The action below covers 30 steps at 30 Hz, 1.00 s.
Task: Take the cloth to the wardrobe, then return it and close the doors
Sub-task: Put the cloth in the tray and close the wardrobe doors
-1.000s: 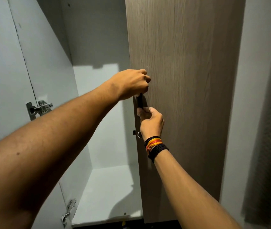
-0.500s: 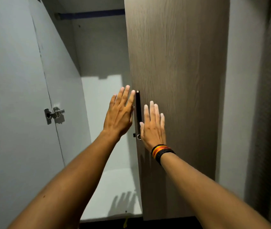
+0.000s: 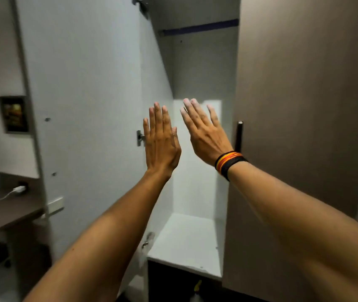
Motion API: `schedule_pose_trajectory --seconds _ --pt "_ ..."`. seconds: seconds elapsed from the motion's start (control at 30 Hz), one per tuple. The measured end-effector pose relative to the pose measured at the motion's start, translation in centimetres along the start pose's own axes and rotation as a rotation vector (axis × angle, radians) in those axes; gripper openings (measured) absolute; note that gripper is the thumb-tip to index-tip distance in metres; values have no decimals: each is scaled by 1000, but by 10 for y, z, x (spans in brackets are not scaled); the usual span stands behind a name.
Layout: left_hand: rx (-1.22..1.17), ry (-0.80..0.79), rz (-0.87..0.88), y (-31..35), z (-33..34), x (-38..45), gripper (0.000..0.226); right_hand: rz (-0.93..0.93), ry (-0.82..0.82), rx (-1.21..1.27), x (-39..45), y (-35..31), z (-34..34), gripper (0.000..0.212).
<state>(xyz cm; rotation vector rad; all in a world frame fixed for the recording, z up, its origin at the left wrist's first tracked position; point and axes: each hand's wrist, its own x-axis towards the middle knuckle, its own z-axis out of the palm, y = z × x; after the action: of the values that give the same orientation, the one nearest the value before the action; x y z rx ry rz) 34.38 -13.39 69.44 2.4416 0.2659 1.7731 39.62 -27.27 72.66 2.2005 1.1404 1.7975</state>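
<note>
I face the wardrobe. Its left door [image 3: 86, 105] stands swung open, its pale inner face toward me. The right door [image 3: 304, 105], brown wood grain with a black bar handle [image 3: 239, 136], is shut. My left hand [image 3: 161, 140] is raised flat, fingers apart, in front of the open compartment near the left door's hinge. My right hand [image 3: 204, 131], with a striped wristband, is also flat and empty, just left of the handle and apart from it. The white shelf [image 3: 186, 240] inside is bare. No cloth is in view.
A dark hanging rail [image 3: 199, 29] crosses the top of the compartment. At the left stands a brown desk [image 3: 5, 212] with a white charger and cable [image 3: 17, 189], and a small framed picture [image 3: 14, 114] hangs on the wall above.
Both hands let go of the black handle, opened flat and moved left, away from the right door. The view swung left and pulled back, showing the open left door and the desk.
</note>
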Motion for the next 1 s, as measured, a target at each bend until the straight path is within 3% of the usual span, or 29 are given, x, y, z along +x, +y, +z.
schedule_pose_trajectory --seconds 0.4,0.57,0.77,1.0 --pt "157 310 -298 -147 -142 -30 56 -408 161 238 150 -173 -58 61" --pt "-69 298 -565 -190 -162 -49 51 -629 142 114 179 -225 -68 35" --pt "-345 140 -748 -205 -160 -57 46 -576 89 18 185 -242 -71 35" --pt "-470 325 -824 -175 -147 -63 38 -552 180 55 162 -220 -72 33"
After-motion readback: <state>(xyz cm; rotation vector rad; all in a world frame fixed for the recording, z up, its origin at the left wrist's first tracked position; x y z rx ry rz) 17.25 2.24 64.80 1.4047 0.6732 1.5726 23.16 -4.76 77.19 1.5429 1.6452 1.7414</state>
